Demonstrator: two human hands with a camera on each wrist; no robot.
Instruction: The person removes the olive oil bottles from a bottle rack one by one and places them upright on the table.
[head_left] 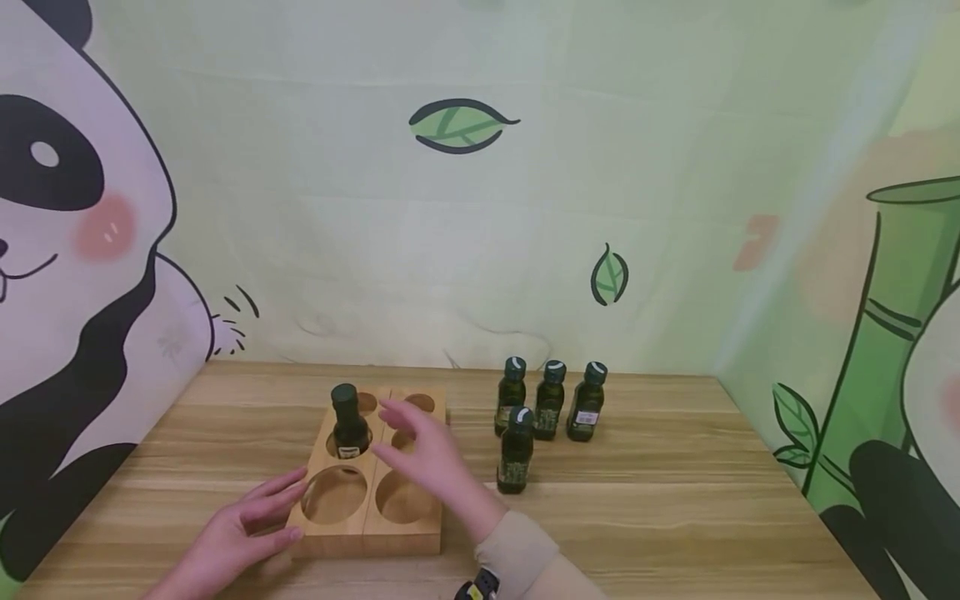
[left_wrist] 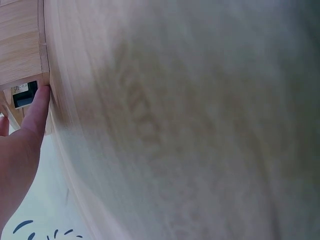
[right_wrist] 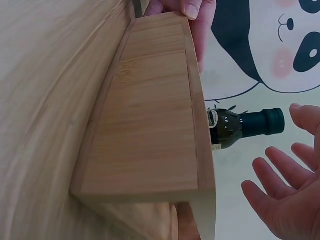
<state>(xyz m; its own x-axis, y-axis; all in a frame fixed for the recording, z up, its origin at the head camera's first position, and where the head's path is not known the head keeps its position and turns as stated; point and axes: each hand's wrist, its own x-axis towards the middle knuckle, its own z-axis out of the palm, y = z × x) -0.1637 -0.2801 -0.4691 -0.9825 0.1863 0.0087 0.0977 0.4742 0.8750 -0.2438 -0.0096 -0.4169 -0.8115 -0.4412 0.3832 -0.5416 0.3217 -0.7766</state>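
Observation:
A wooden rack (head_left: 401, 544) with two rows of round holes sits left of centre on the table in the head view. One dark green glass bottle (head_left: 350, 431) with a dark cap stands upright in a left-row hole. My left hand (head_left: 240, 529) rests on the rack's left side, fingers extended and thumb near the front corner. Over the rack, my right hand (head_left: 427, 454) is spread just right of the bottle. The right wrist view shows its fingers (right_wrist: 280, 172) apart from the bottle's cap (right_wrist: 274, 121), holding nothing.
Several similar dark bottles stand right of the rack: one in front (head_left: 514, 458) and others, including the rightmost bottle (head_left: 587, 404), behind. The wood-grain table (head_left: 645, 517) ends at a printed cloth backdrop (head_left: 337, 208).

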